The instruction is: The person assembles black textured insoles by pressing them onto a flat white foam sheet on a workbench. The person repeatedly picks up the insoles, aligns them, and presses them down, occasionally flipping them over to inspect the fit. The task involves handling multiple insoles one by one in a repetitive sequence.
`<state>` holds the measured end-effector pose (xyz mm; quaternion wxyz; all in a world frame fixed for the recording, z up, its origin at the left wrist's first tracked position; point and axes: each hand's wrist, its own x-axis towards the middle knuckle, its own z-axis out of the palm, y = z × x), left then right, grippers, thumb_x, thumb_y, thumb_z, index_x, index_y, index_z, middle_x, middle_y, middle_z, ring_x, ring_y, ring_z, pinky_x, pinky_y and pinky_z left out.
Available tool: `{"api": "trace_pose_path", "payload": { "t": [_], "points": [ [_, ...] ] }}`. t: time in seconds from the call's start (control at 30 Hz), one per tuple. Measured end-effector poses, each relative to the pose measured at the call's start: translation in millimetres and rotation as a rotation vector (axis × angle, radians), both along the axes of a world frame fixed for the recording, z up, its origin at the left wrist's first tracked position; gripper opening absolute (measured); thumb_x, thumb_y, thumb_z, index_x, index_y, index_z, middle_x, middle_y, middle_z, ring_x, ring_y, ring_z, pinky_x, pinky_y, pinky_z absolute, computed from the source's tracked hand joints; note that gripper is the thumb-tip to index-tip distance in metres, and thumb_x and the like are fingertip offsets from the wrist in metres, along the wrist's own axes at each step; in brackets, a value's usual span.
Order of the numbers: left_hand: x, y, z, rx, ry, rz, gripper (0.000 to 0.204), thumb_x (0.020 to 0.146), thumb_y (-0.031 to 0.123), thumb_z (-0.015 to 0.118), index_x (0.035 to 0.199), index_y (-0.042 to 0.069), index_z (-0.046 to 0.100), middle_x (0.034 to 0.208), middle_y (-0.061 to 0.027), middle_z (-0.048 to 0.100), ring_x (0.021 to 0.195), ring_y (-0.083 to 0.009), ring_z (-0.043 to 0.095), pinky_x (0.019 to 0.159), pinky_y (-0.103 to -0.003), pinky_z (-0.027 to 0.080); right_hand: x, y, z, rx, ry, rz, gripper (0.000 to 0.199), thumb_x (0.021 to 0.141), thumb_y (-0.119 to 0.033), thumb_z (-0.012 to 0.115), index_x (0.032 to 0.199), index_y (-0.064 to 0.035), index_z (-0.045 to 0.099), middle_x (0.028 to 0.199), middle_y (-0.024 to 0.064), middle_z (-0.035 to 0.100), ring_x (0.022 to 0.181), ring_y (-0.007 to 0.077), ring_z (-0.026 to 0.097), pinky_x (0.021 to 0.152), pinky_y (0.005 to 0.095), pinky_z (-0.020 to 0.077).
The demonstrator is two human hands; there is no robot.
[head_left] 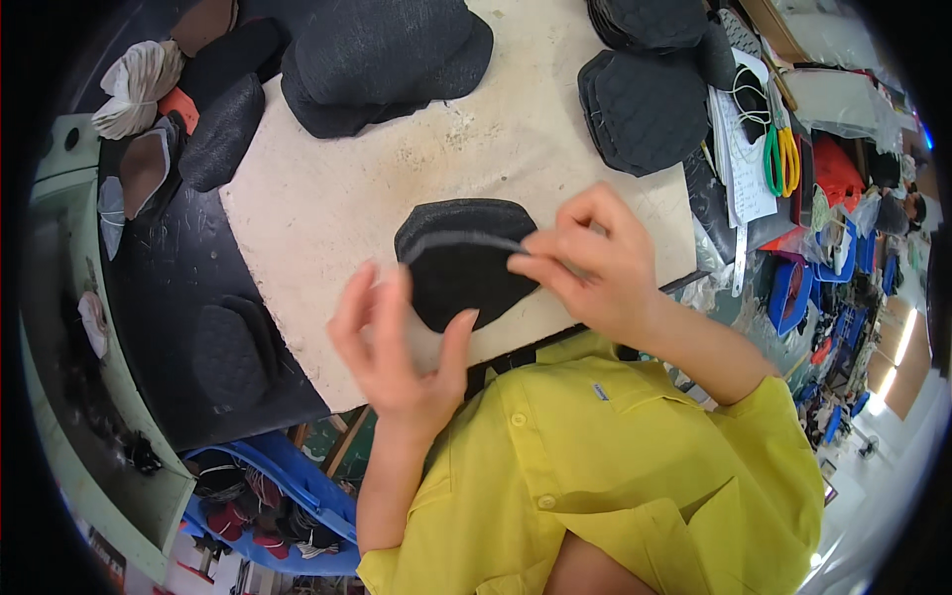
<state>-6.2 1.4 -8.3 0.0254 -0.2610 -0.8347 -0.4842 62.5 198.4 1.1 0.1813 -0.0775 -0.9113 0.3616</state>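
Note:
A rounded black fabric piece [466, 283] lies on the pale board in front of me. A light grey curved line, blurred, crosses it; I cannot tell whether it is a strip or the edge of an upper layer. My right hand [600, 258] pinches the piece's right edge, where the grey line ends, between thumb and fingers. My left hand [402, 357] is at the piece's lower left, smeared by motion, with fingers and thumb apart and nothing visible between them. Its thumb tip is close to the lower edge of the piece.
The pale board [327, 228] carries a large stack of black pieces [382, 55] at the back and a stack of quilted pieces [645, 114] at right. Green-and-yellow-handled scissors [781, 159] lie beyond. Left are a bundle of pale cords [139, 84] and a blue basket [297, 496].

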Motion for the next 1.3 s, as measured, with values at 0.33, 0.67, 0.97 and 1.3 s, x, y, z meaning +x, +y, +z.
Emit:
{"api": "trace_pose_path", "payload": {
  "t": [0.33, 0.67, 0.97, 1.3],
  "points": [
    [12.1, -22.8, 29.5, -0.045, -0.144, -0.228, 0.017, 0.069, -0.01, 0.07, 0.084, -0.004, 0.065, 0.075, -0.0143, 0.066, 0.069, -0.0286, 0.062, 0.065, -0.034, 0.05, 5.9, -8.6, 24.5, -0.135, 0.297, 0.297, 0.015, 0.074, -0.017, 0.072, 0.085, -0.0063, 0.067, 0.09, 0.0075, 0.064, 0.092, 0.0254, 0.063, 0.085, 0.0392, 0.0433],
    [9.8, -71.5, 52.6, -0.014, -0.144, 0.138, 0.012, 0.077, -0.006, 0.062, 0.089, -0.006, 0.066, 0.084, -0.0101, 0.068, 0.075, -0.0189, 0.062, 0.069, -0.031, 0.05, 7.1, 32.4, 52.1, 0.012, 0.177, 0.297, 0.008, 0.078, -0.016, 0.071, 0.081, -0.0108, 0.066, 0.08, 0.003, 0.066, 0.074, 0.024, 0.062, 0.07, 0.0363, 0.0474],
    [-65.2, -163.4, 7.0, -0.161, -0.055, 0.663, 0.032, 0.089, 0.011, 0.072, 0.118, 0.0, 0.062, 0.109, -0.0064, 0.065, 0.093, -0.0128, 0.059, 0.081, -0.027, 0.046, -8.4, 131.1, 46.7, 0.508, -0.272, -0.162, 0.043, 0.078, -0.02, 0.075, 0.115, -0.0014, 0.063, 0.107, 0.0111, 0.064, 0.106, 0.0332, 0.058, 0.09, 0.041, 0.0464],
    [-25.3, -77.6, 2.7, -0.311, 0.437, 0.19, 0.018, 0.079, -0.005, 0.073, 0.097, -0.001, 0.071, 0.1, -0.0143, 0.068, 0.093, -0.0307, 0.065, 0.083, -0.038, 0.053, -13.4, 126.9, 45.2, 0.701, -0.211, -0.158, 0.037, 0.076, -0.019, 0.08, 0.105, -0.0021, 0.065, 0.095, 0.0124, 0.065, 0.09, 0.032, 0.062, 0.079, 0.0363, 0.0484]
  ]
}}
